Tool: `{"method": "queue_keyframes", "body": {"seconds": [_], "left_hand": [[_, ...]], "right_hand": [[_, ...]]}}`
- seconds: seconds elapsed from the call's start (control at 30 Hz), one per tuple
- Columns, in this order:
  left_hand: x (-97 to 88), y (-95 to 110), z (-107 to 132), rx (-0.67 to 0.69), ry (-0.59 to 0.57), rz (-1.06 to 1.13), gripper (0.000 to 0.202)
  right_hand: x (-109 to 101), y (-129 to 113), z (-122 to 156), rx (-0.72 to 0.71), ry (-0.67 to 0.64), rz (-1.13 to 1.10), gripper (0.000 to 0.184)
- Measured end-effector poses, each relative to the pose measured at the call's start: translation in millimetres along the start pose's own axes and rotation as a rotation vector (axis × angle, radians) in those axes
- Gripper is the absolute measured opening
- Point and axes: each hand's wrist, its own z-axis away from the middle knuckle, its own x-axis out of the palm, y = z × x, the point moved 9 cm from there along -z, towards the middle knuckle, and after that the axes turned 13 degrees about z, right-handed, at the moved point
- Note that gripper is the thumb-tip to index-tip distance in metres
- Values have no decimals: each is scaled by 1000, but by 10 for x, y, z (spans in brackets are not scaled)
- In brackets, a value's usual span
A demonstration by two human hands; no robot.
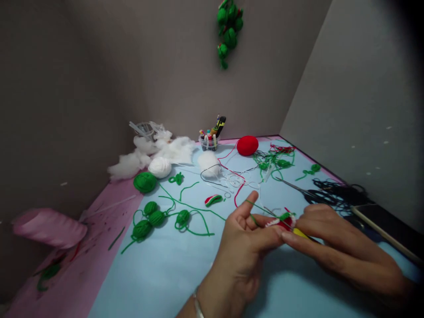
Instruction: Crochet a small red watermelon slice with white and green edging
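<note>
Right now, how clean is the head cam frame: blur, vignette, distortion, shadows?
Head view: soft overall, left hand and right hand slightly smeared around the crochet piece and yellow hook; dark vignette at the top right corner and right edge; wide-angle bending of the walls; even light on the blue mat, faint shadow under the hands; no glare.

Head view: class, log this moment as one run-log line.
left hand: pinches crochet piece | right hand: holds yellow hook at crochet piece | green strand: over left finger
</note>
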Motion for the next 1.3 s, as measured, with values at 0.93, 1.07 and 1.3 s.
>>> {"method": "queue_keyframes", "body": {"seconds": [0.93,1.07,1.3], "left_hand": [[293,462,601,1329,12,-1172,82],[307,451,608,1356,-6,-1181,84],[282,493,535,1234,11,-1146,66]], "right_hand": [[70,102,192,103,25,-116,35],[55,254,316,302,81,-202,21],[150,447,241,717,286,-674,20]]}}
